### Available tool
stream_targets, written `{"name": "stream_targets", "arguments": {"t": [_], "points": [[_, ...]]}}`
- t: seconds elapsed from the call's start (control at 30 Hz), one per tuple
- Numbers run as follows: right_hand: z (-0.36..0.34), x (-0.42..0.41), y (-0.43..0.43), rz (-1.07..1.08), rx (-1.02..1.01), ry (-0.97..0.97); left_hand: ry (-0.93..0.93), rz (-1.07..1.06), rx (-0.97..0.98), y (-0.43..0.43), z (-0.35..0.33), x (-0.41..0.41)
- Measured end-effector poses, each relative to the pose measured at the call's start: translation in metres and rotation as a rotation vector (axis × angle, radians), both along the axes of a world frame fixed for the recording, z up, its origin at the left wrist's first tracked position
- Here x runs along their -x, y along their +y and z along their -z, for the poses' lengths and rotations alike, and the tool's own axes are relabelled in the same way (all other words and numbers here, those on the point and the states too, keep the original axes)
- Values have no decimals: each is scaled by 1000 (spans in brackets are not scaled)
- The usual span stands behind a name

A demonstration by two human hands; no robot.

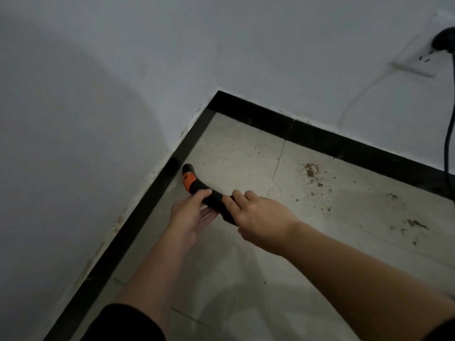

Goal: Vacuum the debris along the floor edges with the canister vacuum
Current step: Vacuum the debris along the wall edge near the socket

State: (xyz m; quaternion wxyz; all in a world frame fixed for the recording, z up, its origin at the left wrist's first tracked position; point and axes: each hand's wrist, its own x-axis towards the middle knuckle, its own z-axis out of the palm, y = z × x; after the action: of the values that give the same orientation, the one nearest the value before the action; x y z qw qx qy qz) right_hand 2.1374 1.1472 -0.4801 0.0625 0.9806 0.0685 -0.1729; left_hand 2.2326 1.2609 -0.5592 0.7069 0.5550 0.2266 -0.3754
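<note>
Vacuum nozzle (196, 183), black with an orange band near its tip, held low over the floor (236, 153) in a corner of the room. Its dark tip points at the black baseboard (128, 227) of the left wall and lies just beside it; whether the tip touches the floor cannot be told.

The left hand (188, 216) grips the nozzle behind the orange band, thumb on top and fingers beneath. The right hand (259, 217) grips it further back, fingers curled over the top and thumb below, touching or nearly touching the left. Both forearms reach in from the lower edge, and a dark sleeve (128, 323) covers the left upper arm.

Debris (311, 171), brown crumbs and dust, lies in patches on the pale tiles to the right of the hands. One patch is near the rear baseboard, others lie further right, and scattered specks lie between them. All of it is well apart from the nozzle tip.

On the rear wall, upper right, a white socket (416, 59) holds a black plug (443, 39). Its black cord (449, 134) hangs down to the floor at the right edge. A thin white cable (362, 94) runs down the wall from the socket toward the baseboard. The picture is dim and slightly blurred.
</note>
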Motion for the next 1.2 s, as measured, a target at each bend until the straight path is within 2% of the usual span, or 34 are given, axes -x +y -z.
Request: {"name": "stream_targets", "arguments": {"t": [0.2, 0.43, 0.57, 0.87, 1.2], "points": [[5, -1, -21, 17, -50, -24, -36, 42, 15, -15, -3, -2], [5, 9, -27, 79, -145, -27, -60, 104, -130, -28, -18, 1], [8, 9, -30, 85, -159, -18, -67, 83, -138, -30, -16, 4], [9, 2, -30, 59, -139, -43, -134, -37, -130, -32, -14, 5], [-3, 4, -35, 98, -65, -15, -71, 29, -61, -46, -16, 6]]}}
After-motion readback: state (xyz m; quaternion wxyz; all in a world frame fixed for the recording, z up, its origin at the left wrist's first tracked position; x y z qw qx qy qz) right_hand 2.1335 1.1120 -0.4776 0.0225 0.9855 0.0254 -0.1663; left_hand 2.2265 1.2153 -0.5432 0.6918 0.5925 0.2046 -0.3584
